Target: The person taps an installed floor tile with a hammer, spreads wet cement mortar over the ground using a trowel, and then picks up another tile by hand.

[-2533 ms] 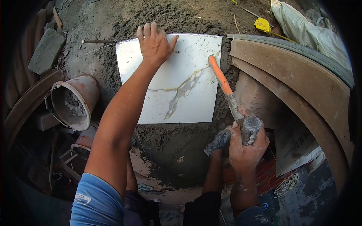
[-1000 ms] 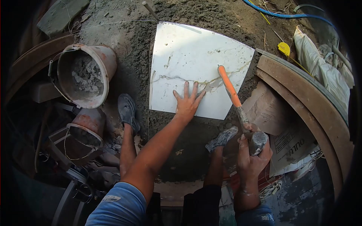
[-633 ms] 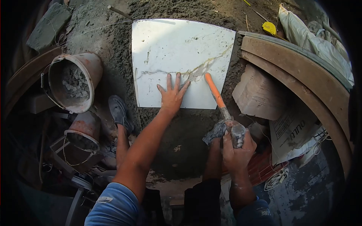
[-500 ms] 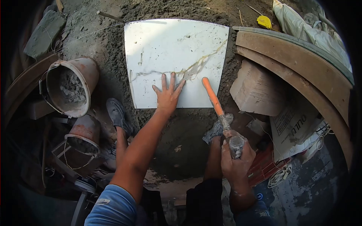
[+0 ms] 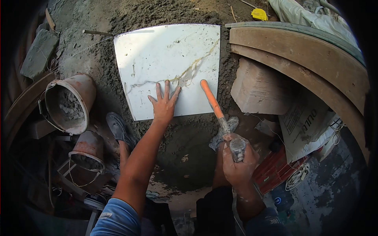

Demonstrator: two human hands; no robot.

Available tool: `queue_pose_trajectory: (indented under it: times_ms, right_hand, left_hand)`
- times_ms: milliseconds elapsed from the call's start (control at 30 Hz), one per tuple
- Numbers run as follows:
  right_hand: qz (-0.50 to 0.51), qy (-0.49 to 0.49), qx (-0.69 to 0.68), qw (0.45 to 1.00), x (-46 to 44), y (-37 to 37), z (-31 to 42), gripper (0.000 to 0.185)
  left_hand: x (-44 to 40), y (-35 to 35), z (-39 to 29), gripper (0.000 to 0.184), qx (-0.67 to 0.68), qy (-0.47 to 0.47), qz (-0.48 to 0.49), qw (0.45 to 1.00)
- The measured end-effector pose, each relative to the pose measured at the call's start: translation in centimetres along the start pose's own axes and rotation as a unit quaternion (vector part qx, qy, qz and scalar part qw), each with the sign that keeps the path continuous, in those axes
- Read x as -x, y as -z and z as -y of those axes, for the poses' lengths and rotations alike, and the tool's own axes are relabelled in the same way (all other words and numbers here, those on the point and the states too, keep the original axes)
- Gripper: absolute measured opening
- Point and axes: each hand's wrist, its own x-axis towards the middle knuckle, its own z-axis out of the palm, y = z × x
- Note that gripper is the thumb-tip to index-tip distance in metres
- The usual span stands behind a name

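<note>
From my remote seat I see the left hand (image 5: pixel 163 108) laid palm down near the near edge of a white square-cut tile with grey and gold veining (image 5: pixel 157 51), its fingers spread wide and grasping nothing. The right hand (image 5: pixel 241 161) is curled firmly round the grey head end of a hammer-like tool with an orange handle (image 5: pixel 212 100), the handle's butt pointing away over the tile's near right part; whether it touches the surface I cannot tell. The tile lies face up in the middle of the scene on dark grey, wet mortar (image 5: pixel 189 145). I judge it heavy for its thinness, rigid, slick on its gritty face and brittle at the corners, so I would take it by opposite edges, with a flat palm only for pressing. The mortar banked along its sides would hamper fingers getting under. Just left of its far corner lie a thin metal rod (image 5: pixel 96 32) and a taut pale string (image 5: pixel 94 45). Close on the right, a pale rough block (image 5: pixel 256 92) and curved brown boards (image 5: pixel 299 51) crowd that side; farther left stand a large mortar-smeared bucket (image 5: pixel 88 92) and a smaller reddish bucket (image 5: pixel 88 143). The person's dark grey left shoe (image 5: pixel 119 126) sits off the near left corner, and a yellow tape measure (image 5: pixel 259 14) lies far right.
</note>
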Motion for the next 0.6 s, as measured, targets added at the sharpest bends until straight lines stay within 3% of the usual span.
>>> queue_pose_trajectory:
  times_ms: [133, 300, 600]
  right_hand:
    - [0.01, -0.036, 0.011, 0.999, -0.5, -0.6, -0.5, 0.023]
    - [0.017, 0.001, -0.01, 1.0, -0.5, -1.1, -1.7, 0.021]
    - [0.013, -0.083, -0.016, 0.996, 2.3, -1.0, 0.7, 0.015]
  left_hand:
    - [-0.1, 0.4, -0.2, 0.059, 0.007, 0.003, -0.007, 1.0]
    - [-0.3, 0.3, -0.1, 0.059, 0.006, 0.004, -0.01, 1.0]
    - [0.1, 0.0, 0.2, 0.066, -0.005, 0.014, -0.023, 1.0]
